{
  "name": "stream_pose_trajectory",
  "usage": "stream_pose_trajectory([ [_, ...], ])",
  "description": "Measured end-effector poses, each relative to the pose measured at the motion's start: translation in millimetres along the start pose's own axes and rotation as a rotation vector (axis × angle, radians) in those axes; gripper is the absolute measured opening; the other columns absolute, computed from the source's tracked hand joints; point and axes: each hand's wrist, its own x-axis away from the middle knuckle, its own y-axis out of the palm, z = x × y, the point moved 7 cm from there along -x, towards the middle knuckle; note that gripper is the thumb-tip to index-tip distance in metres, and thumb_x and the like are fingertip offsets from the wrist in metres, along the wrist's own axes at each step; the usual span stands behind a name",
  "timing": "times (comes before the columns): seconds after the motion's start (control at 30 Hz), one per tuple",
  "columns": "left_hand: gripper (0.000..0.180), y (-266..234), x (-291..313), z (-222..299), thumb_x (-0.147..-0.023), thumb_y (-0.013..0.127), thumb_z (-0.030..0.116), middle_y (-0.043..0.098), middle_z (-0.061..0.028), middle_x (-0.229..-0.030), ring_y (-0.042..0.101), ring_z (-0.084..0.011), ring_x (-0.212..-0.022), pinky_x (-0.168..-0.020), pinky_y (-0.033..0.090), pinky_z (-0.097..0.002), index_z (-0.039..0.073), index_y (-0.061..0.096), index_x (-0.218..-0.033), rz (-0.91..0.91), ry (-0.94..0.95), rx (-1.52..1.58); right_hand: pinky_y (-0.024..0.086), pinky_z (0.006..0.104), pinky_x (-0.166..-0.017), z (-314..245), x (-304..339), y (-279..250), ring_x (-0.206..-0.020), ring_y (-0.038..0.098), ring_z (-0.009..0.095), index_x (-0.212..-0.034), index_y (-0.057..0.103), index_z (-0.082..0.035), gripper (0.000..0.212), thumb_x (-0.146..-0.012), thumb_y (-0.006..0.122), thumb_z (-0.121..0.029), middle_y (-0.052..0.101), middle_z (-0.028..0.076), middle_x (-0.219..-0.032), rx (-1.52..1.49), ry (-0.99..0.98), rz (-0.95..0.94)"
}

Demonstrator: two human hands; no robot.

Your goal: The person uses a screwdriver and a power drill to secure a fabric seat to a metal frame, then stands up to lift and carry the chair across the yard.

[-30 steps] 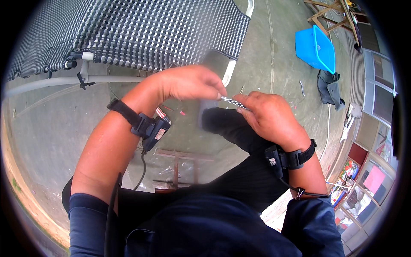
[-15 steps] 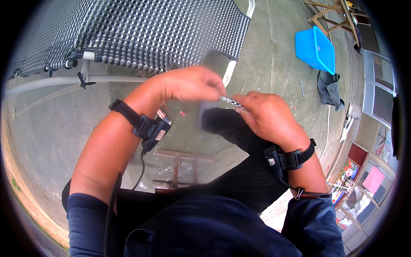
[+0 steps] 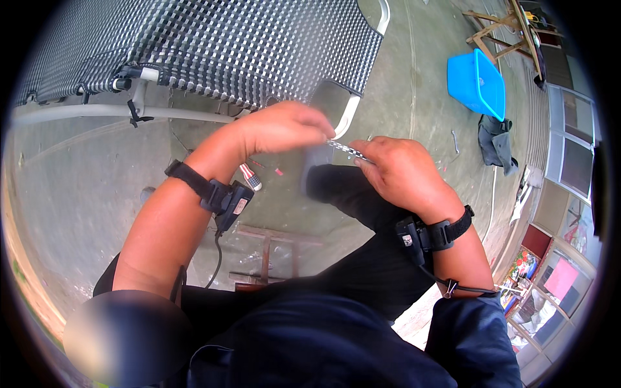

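Observation:
A short black-and-white patterned strip [image 3: 345, 149] runs between my two hands, tilted down to the right. My left hand [image 3: 284, 127] is closed at its upper left end, the fingertips smeared by motion. My right hand [image 3: 404, 169] pinches the other end between thumb and fingers, where a thin grey edge shows that I cannot make out. Just beyond my hands stands a lounger with a black-and-white woven seat [image 3: 239, 45] on a white tube frame [image 3: 349, 116]. Both my wrists carry black strapped devices with cables.
On the concrete floor lie a red, white and blue handle-like thing [image 3: 250, 176] and a small metal tool [image 3: 455, 141]. A blue plastic bin [image 3: 475, 84] and a dark cloth [image 3: 495, 142] sit at the right, near a wooden trestle [image 3: 498, 32]. A wooden frame [image 3: 266, 255] is low beside my leg.
My left hand has drawn slightly up and left, so more of the strip shows between the hands. The right hand keeps its pinch. A blurred dark round shape now covers the lower left.

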Motion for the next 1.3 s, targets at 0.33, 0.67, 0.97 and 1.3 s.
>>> stream_pose_trajectory([
  [0.33,0.031,7,-1,14,-0.089,0.062,0.019,0.072,-0.0059,-0.101,0.062,-0.0121,-0.095,-0.089,0.048,-0.0286,0.000,0.070,-0.112,0.013,0.054,-0.081,0.052,0.0478,-0.067,-2,0,1,-0.075,0.066,0.038,-0.122,0.066,-0.015,0.036,-0.087,0.064,-0.017,0.068,0.017,-0.083,0.032,-0.004,-0.011],
  [0.67,0.033,8,-6,17,-0.089,0.067,0.024,0.071,-0.0064,-0.100,0.062,-0.0128,-0.093,-0.087,0.049,-0.0292,0.000,0.070,-0.110,-0.065,0.010,-0.109,0.052,0.0476,-0.066,0,-1,2,-0.075,0.066,0.038,-0.121,0.067,-0.014,0.035,-0.087,0.064,-0.018,0.068,0.017,-0.083,0.006,-0.009,-0.001],
  [0.97,0.034,5,-7,15,-0.089,0.068,0.025,0.071,-0.0069,-0.103,0.062,-0.0133,-0.097,-0.090,0.048,-0.0290,0.000,0.070,-0.112,-0.083,0.008,-0.100,0.052,0.0476,-0.064,0,-2,2,-0.073,0.066,0.037,-0.122,0.066,-0.015,0.036,-0.087,0.064,-0.018,0.067,0.016,-0.081,0.020,-0.005,-0.008],
  [1.3,0.034,6,-8,13,-0.088,0.067,0.023,0.071,-0.0058,-0.103,0.061,-0.0128,-0.097,-0.091,0.048,-0.0291,-0.001,0.070,-0.112,-0.097,-0.006,-0.044,0.052,0.0471,-0.064,0,-1,1,-0.072,0.066,0.037,-0.122,0.066,-0.014,0.036,-0.087,0.064,-0.017,0.067,0.016,-0.080,0.015,-0.011,-0.007],
])
